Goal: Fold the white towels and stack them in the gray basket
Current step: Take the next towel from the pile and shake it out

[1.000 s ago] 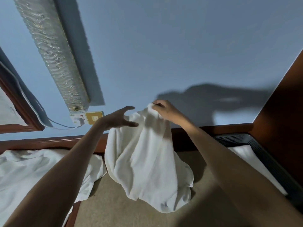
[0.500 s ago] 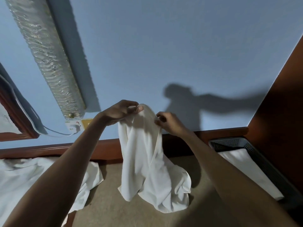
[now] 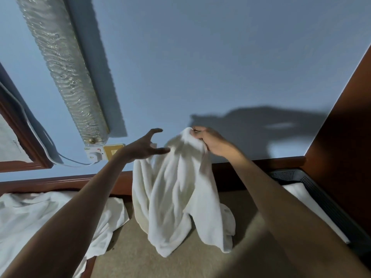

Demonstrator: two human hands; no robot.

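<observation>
right hand [image 3: 212,142] pinching limp terry towel [image 3: 176,197]

A tan surface [image 3: 140,257] carries everything. Below the right hand's fingers [image 3: 198,129], the lower end of a white towel [image 3: 172,197] rests on it. Below and left of the left hand's fingers [image 3: 158,151] lies a heap of white towels [image 3: 40,213]. The gray basket [image 3: 313,189] stands well right of both.

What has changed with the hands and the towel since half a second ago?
The left hand let go of the white towel and opened, fingers spread beside it. The right hand keeps its grip on the top. The towel pile and the gray basket stayed put.
</observation>
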